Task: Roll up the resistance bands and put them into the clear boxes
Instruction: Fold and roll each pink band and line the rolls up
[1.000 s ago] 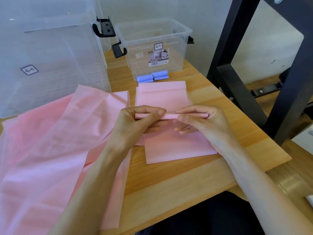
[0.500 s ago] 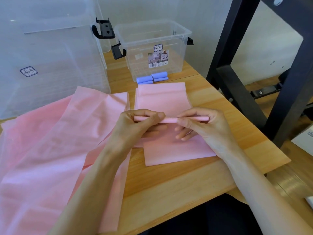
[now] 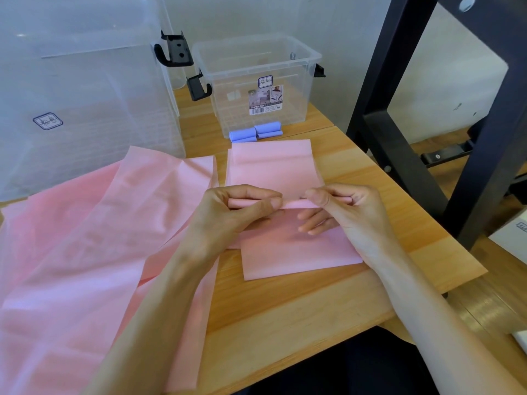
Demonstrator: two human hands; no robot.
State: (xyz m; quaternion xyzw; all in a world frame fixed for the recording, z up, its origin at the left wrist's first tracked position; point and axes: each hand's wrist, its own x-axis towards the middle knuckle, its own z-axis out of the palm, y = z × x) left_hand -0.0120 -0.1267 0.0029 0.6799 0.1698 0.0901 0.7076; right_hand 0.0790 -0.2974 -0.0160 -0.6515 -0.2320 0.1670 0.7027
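Both my hands are on the pink band (image 3: 288,246) in the middle of the desk (image 3: 285,315): my left hand (image 3: 228,215) pinches the left end of the thin roll (image 3: 293,203) between thumb and curled fingers, and my right hand (image 3: 350,215) pinches the right end the same way, with its lower fingers (image 3: 313,223) spread down onto the flat part of the band. The roll lies crosswise between my hands, lifted a little off the sheet below. The band's near end lies flat on the wood toward me; its far end runs away from me and has a fold across it. Just past that far end sit two blue rolls (image 3: 255,133), touching each other, right against the front wall of the small clear box (image 3: 256,81). That box stands open-topped at the back of the desk, with black latches (image 3: 198,88) on its sides and a label on the front. To its left stands a much bigger clear box (image 3: 85,104), also with a black latch (image 3: 174,51). More pink bands (image 3: 85,252) lie spread and overlapping across the left of the desk, reaching under my left forearm and up to the big box. On my right, beside the desk edge, rises a black frame (image 3: 399,109).
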